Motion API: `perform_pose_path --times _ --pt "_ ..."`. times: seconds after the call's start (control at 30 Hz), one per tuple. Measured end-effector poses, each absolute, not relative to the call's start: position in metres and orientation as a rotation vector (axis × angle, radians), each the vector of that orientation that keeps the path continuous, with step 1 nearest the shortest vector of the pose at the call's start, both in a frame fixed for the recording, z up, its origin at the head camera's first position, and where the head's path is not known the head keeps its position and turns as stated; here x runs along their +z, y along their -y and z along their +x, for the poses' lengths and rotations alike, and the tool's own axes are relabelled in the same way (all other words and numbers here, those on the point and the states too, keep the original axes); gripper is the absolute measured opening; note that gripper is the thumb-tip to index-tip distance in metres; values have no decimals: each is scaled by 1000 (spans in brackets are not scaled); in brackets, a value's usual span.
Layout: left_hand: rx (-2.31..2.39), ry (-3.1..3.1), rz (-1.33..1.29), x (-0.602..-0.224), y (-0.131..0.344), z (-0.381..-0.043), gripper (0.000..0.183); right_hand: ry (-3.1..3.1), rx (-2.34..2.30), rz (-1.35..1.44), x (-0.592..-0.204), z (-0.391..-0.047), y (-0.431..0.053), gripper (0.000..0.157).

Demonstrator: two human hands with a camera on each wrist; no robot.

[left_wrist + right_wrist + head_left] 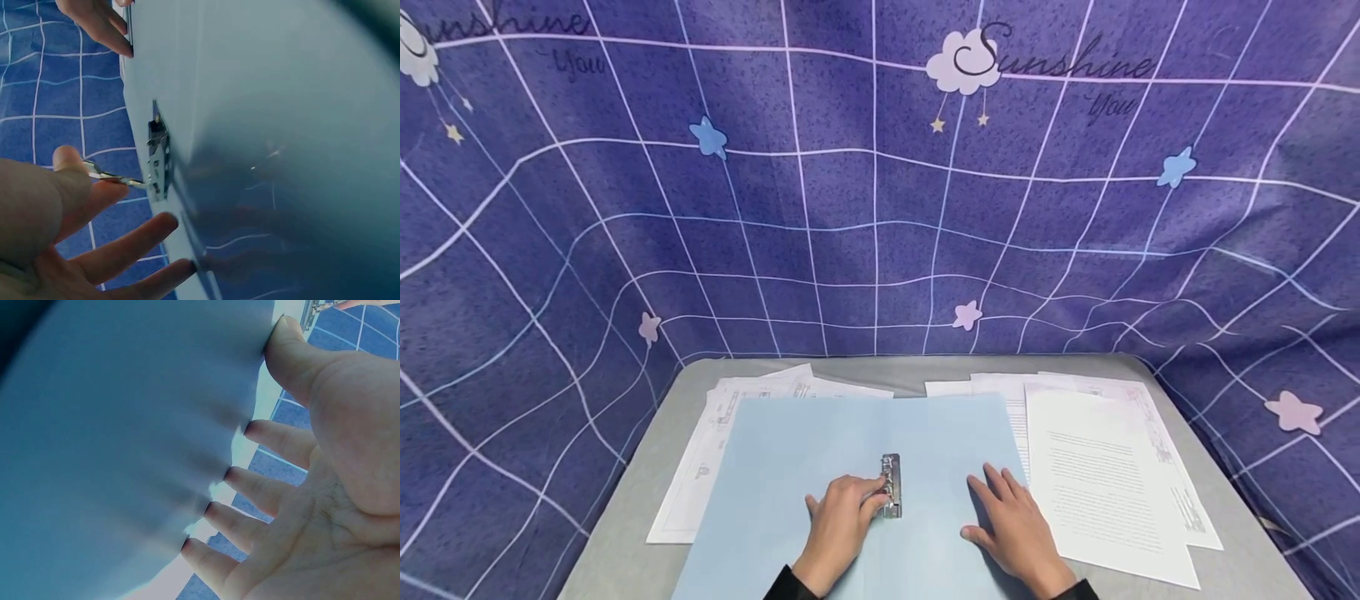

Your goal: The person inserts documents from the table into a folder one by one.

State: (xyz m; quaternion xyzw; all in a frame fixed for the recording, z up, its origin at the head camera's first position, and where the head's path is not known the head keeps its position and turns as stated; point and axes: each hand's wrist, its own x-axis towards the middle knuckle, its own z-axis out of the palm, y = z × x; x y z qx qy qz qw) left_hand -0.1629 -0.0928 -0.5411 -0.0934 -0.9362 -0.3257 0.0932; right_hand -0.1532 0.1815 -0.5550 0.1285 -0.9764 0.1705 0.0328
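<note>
between the left fingers (90, 209) sits the metal clip's lever (128, 180).

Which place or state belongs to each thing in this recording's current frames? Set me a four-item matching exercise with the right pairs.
Things
1. left hand
2. blue folder
3. right hand
4. metal clip

Places and states
A. near the middle of the blue folder, along its central fold
B. fingers spread, fingertips on the blue folder's right half
C. pinching part of the metal clip between thumb and finger
D. lying open, partly covering printed sheets

Right pairs: 1-C, 2-D, 3-B, 4-A
</note>
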Motion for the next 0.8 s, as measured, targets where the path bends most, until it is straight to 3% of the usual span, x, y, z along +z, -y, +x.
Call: perform_pose_path --times 0.23,0.53,0.8 --pt "-832 2736 -447 -527 97 -179 11 3002 530 399 -554 -153 -181 74" --pt "-848 2691 -368 -511 93 -220 10 3006 524 391 -554 -153 -183 73" --pt "-953 2804 -290 -520 90 -256 15 2990 533 410 -556 -153 -181 73"
